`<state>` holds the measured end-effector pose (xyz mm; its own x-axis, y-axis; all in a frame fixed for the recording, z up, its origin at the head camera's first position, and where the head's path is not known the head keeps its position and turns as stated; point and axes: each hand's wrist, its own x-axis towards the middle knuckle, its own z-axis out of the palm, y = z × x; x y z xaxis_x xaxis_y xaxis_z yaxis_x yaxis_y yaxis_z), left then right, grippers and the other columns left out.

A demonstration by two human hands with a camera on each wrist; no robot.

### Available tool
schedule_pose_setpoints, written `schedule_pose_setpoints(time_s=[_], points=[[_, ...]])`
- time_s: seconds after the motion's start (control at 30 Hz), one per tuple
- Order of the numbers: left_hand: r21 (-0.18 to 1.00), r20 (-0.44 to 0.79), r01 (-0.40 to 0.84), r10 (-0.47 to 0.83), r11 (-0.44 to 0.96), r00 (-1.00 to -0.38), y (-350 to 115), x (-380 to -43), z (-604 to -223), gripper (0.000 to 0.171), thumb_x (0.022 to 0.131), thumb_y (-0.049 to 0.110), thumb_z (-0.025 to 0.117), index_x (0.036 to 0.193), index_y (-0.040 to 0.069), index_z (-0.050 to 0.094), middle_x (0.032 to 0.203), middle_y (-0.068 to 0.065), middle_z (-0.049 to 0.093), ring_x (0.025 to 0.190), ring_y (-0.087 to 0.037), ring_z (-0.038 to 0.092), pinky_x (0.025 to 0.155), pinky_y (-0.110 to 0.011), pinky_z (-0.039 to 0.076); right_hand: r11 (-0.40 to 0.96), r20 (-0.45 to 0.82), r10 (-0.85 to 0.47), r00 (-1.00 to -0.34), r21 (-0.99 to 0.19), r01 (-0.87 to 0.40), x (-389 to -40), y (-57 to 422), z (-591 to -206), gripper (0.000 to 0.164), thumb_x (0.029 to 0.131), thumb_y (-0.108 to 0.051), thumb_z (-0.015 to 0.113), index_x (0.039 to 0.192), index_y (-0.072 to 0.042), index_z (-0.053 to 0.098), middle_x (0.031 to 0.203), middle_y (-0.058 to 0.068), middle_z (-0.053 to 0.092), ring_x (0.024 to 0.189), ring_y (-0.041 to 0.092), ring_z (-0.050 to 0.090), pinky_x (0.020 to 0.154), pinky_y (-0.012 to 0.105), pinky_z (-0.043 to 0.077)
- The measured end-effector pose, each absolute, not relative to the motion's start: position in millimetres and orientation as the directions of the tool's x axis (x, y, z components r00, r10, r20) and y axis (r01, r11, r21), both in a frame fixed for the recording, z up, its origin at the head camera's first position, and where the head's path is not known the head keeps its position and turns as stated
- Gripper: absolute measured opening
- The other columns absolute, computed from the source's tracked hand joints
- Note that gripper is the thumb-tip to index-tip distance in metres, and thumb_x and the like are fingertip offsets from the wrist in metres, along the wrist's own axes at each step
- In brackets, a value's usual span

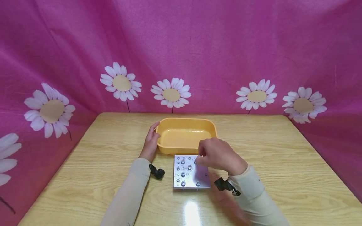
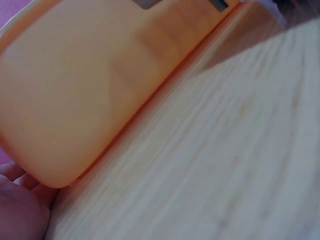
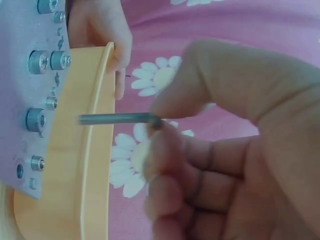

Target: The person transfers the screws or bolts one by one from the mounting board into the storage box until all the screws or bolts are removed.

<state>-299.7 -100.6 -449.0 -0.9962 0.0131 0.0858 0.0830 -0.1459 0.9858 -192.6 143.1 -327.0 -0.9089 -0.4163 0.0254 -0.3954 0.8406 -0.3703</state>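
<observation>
My left hand [image 1: 150, 142] holds the left end of a yellow plastic basin [image 1: 178, 151], its fingers at the outer wall and rim. Seen from the left wrist, fingertips bend around the basin's corner. My right hand [image 1: 222, 154] hovers over the back right part of a metal plate [image 1: 202, 175]. Between thumb and index finger it pinches a thin metal rod [image 3: 115, 118], whose free end points toward the plate in the right wrist view; the gripped end is partly hidden. Socket-head screws [image 3: 37, 62] of several sizes stand in the plate, and one hole [image 3: 20, 171] holds no screw.
The plate stands on short legs just in front of the basin, on a wooden table [image 1: 99, 169]. A magenta curtain [image 1: 209, 47] with printed daisies closes off the back and both sides. Small black wrist-mounted devices [image 1: 157, 171] sit on both sleeves.
</observation>
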Motion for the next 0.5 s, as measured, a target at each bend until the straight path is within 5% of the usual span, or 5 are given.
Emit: schedule_pose_setpoints(time_s=[0.2, 0.5], points=[[0.982, 0.098, 0.098, -0.007, -0.159, -0.995, -98, -299, -452, 0.059, 0.090, 0.001, 0.036, 0.147, 0.017, 0.037, 0.144, -0.015, 0.041, 0.117, -0.027, 0.048, 0.084, -0.028, 0.048, 0.786, 0.168, -0.400, -0.901, -0.442, -0.431, -202, 147, -333, 0.009, 0.073, -0.018, 0.068, 0.072, -0.015, 0.060, 0.061, -0.005, 0.054, 0.055, 0.011, 0.048, 0.052, 0.028, 0.040], [0.987, 0.092, 0.091, 0.003, -0.131, -0.996, -100, -299, -450, 0.058, 0.091, 0.004, 0.036, 0.147, 0.020, 0.036, 0.148, -0.011, 0.038, 0.124, -0.027, 0.046, 0.096, -0.040, 0.044, 0.712, 0.240, -0.277, -0.930, -0.599, -0.367, -217, 150, -345, 0.006, 0.076, -0.013, 0.066, 0.079, -0.010, 0.061, 0.068, -0.001, 0.058, 0.059, 0.014, 0.052, 0.052, 0.027, 0.046]])
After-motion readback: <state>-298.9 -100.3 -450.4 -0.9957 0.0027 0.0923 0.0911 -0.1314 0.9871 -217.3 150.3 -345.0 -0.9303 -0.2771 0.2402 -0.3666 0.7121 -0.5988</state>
